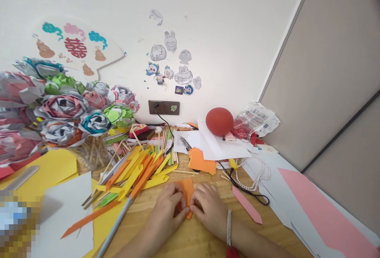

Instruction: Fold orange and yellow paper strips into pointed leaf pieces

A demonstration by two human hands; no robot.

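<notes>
Between my hands lies a small piece of orange paper (187, 188) on the wooden table (166, 242), narrowing toward me to a folded tip. My left hand (170, 206) pinches its left side, thumb and fingers close together near the tip. My right hand (209, 208) grips the right side the same way, with a silvery bracelet (228, 228) on that wrist. To the left of my hands is a pile of folded yellow and orange paper strips (139, 169). A pink folded strip (247, 205) lies to the right.
Folded paper flowers (63, 107) fill the back left. Beyond my hands lie more orange paper (202, 161), scissors (186, 144) and a red balloon (219, 121). A pearl string (264, 171) and black cord (252, 194) lie right, beside white and pink sheets (320, 206).
</notes>
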